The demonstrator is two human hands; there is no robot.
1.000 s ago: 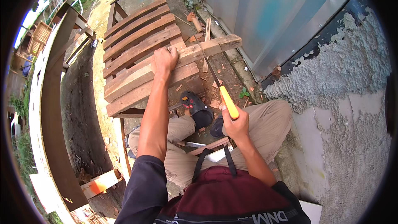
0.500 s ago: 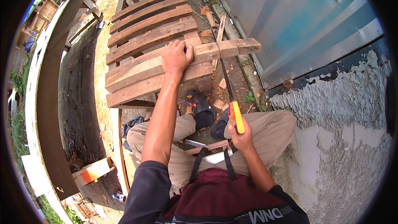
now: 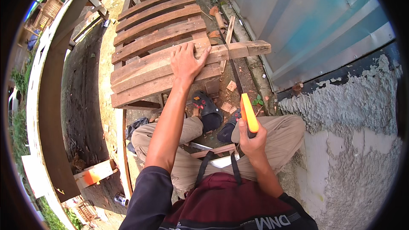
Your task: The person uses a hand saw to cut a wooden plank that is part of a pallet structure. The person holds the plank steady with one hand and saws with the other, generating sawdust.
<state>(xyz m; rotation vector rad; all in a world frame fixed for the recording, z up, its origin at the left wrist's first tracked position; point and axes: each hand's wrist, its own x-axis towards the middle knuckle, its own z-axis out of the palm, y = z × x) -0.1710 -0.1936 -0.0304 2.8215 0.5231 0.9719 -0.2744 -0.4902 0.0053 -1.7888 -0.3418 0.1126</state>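
Note:
A handsaw (image 3: pixel 249 114) with an orange-yellow handle is in my right hand (image 3: pixel 253 141), fingers wrapped round the grip. Its dark, narrow blade runs away from me and crosses the squared wooden beam (image 3: pixel 219 54) near the right end. That end juts out past the slatted wooden bench (image 3: pixel 159 35) on which the beam lies. My left hand (image 3: pixel 186 61) presses down on the beam left of the blade, fingers over its top and thumb stretched toward the saw. How deep the blade sits in the wood I cannot tell.
A corrugated metal sheet (image 3: pixel 306 21) and a rough plastered wall (image 3: pixel 345 102) stand close on the right. Wood offcuts (image 3: pixel 231 86) lie on the ground by my shoes (image 3: pixel 208 110). A long wooden frame (image 3: pixel 51 98) runs along the left, near a can (image 3: pixel 121 199).
The saw's handle has moved slightly up and away from me, with its blade still across the beam. My left thumb has stretched out to the right along the beam.

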